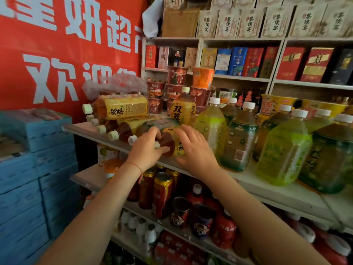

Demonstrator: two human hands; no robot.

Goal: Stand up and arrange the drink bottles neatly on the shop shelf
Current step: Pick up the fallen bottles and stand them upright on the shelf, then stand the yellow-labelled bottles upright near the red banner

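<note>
Several yellow-labelled tea bottles lie on their sides in a pile [118, 109] at the left end of the white shelf [267, 185], caps toward me. One such bottle [172, 142] lies at the shelf's front edge. My left hand [146, 146] grips its neck and cap end. My right hand [193, 148] rests over its labelled body, fingers curved round it. Behind it one yellow tea bottle [183, 109] stands upright.
Large green and dark tea jugs [282, 150] stand in rows to the right. Stacked instant noodle cups [177, 87] sit behind the pile. Cans and red bottles [162, 194] fill the lower shelves. Blue cartons [28, 169] are stacked at left below a red banner.
</note>
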